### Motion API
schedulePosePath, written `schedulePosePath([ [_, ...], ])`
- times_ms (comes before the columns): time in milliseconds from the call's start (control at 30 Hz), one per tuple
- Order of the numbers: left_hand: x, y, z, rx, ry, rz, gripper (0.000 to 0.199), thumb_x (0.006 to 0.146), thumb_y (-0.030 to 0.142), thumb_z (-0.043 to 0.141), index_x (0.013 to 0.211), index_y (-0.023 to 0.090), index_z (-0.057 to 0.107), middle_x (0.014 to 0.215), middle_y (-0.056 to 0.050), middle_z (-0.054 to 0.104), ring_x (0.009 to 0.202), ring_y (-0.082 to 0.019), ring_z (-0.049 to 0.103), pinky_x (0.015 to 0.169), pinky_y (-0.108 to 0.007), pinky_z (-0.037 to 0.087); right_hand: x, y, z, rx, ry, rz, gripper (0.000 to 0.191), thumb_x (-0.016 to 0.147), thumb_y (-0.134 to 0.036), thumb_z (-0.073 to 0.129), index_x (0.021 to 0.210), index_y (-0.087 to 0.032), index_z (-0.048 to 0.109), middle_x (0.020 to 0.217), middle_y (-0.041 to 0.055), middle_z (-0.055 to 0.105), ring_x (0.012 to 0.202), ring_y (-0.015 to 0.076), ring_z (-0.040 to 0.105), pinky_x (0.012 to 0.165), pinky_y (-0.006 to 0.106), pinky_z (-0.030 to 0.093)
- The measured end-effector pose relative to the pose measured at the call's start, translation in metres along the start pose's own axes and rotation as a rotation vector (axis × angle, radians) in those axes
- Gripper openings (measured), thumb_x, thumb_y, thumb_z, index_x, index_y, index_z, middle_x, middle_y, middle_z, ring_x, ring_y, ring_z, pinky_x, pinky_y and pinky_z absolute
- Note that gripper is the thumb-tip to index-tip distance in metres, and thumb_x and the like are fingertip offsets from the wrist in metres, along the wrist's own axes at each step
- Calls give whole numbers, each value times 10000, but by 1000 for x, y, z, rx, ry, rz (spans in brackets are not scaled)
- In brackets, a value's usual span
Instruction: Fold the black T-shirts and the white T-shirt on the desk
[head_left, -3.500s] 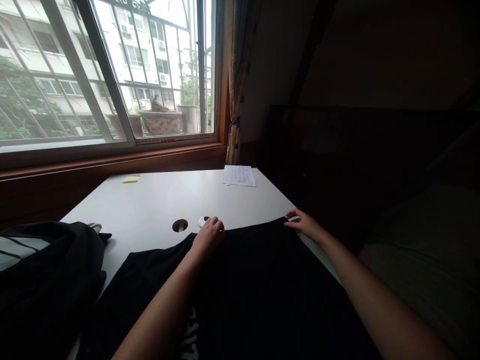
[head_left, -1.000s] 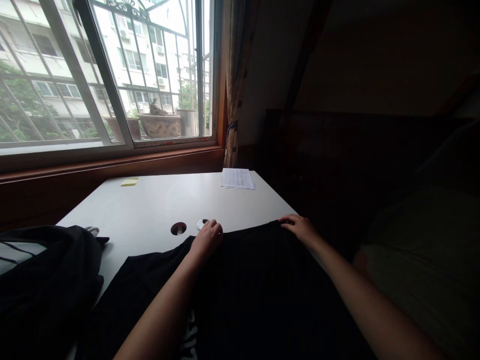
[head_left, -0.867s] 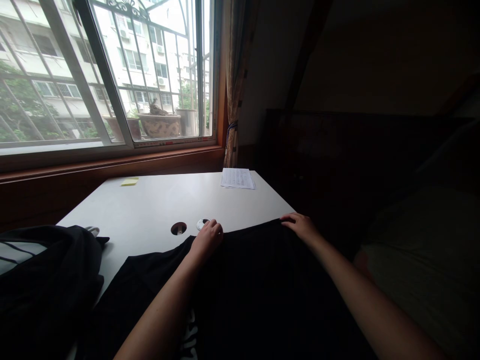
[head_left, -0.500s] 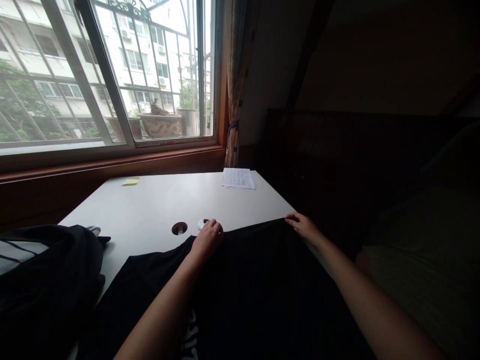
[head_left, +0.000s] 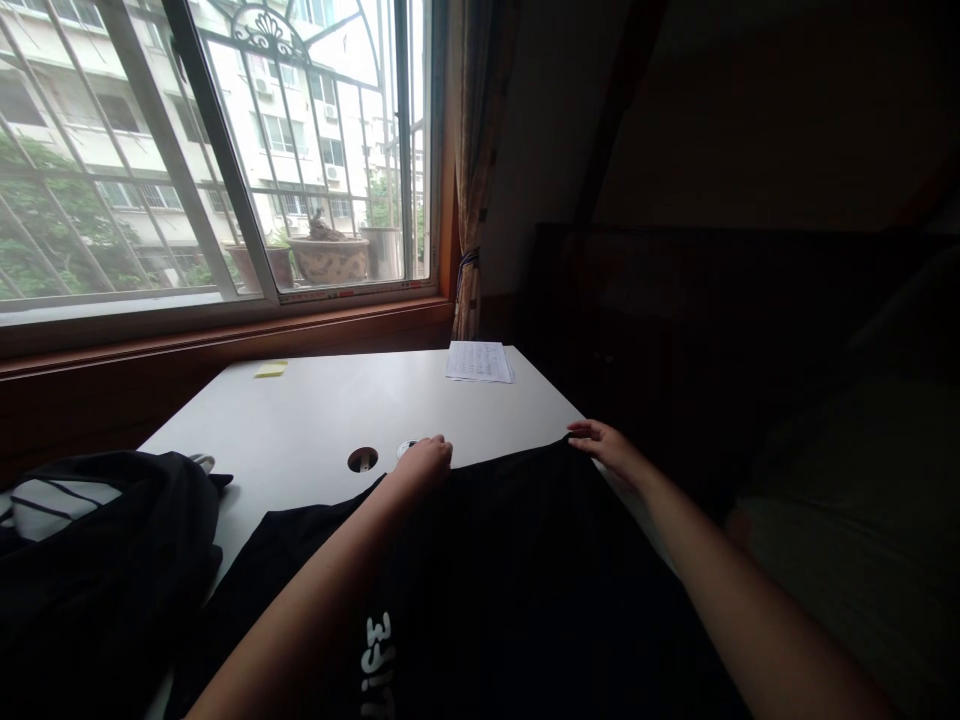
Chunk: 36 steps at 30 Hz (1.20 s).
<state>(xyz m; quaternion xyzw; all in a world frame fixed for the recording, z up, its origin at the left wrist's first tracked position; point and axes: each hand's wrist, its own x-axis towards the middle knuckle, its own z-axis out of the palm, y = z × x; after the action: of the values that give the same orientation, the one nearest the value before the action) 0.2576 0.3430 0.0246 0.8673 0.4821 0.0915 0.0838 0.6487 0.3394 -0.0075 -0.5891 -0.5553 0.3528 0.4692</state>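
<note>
Left hand (head_left: pixel 425 460), mid-frame: fingers curled at black garment's (head_left: pixel 517 560) far edge. Right hand (head_left: pixel 607 447): part open, fingers at its corner. From here, can't tell if either's pinching. Garment fills lower centre. I'd tension that edge evenly, corner squared. White table (head_left: pixel 337 395) beneath; papers (head_left: pixel 480 362) upper centre; dark cloth (head_left: pixel 142 540) lower left.

A dim room, apparently in a home: a tied-back curtain (head_left: pixel 469 275) hangs beside a wood-trimmed window (head_left: pixel 229 160); flowerpots (head_left: pixel 330 262) and an apartment building (head_left: pixel 281 132) stand outside.
</note>
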Motion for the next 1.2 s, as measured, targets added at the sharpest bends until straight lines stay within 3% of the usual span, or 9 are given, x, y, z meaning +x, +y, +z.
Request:
schedulePosePath([
  [167, 15, 30, -2, -36, 40, 68, 191, 936, 202, 521, 941, 205, 712, 1009, -79, 651, 920, -207, 617, 759, -283, 510, -4, 0, 6, 93, 33, 17, 338, 671, -355, 831, 975, -250, 727, 1040, 69, 732, 1014, 274, 684, 899, 407, 559],
  [433, 35, 70, 33, -61, 84, 173, 215, 948, 223, 535, 1077, 227, 708, 1083, -92, 653, 1047, -244, 560, 860, -326, 503, -12, 0, 10, 176, 77, 30, 352, 680, -369, 821, 985, -247, 692, 1097, 76, 726, 992, 273, 699, 840, 381, 600],
  [767, 46, 74, 50, -22, 80, 172, 254, 922, 89, 491, 974, 191, 718, 1047, -135, 651, 1047, -273, 544, 892, -389, 490, -17, 1, 14, 207, 36, 80, 327, 690, -330, 799, 983, -244, 682, 1002, 53, 738, 885, 238, 720, 797, 367, 604],
  [900, 47, 76, 50, -57, 87, 122, 241, 921, 105, 494, 970, 181, 718, 1039, -139, 656, 1060, -278, 552, 899, -391, 487, -13, 10, 9, 171, -18, 104, 328, 690, -277, 785, 1004, -253, 693, 940, 56, 751, 825, 249, 731, 739, 379, 611],
  [1067, 49, 69, 50, -150, 92, 18, 213, 918, 181, 525, 987, 167, 726, 1037, -123, 660, 1008, -253, 591, 895, -351, 494, -11, 18, 6, 152, -63, 92, 368, 685, -209, 767, 1038, -288, 701, 1008, 54, 760, 925, 266, 735, 825, 401, 606],
  [1200, 55, 62, 51, -230, 52, -35, 215, 887, 254, 576, 991, 192, 753, 1056, -95, 672, 1007, -250, 600, 924, -333, 488, -12, 15, 8, 159, -107, 101, 397, 686, -263, 797, 1075, -272, 721, 1044, 61, 762, 981, 283, 726, 871, 425, 596],
])
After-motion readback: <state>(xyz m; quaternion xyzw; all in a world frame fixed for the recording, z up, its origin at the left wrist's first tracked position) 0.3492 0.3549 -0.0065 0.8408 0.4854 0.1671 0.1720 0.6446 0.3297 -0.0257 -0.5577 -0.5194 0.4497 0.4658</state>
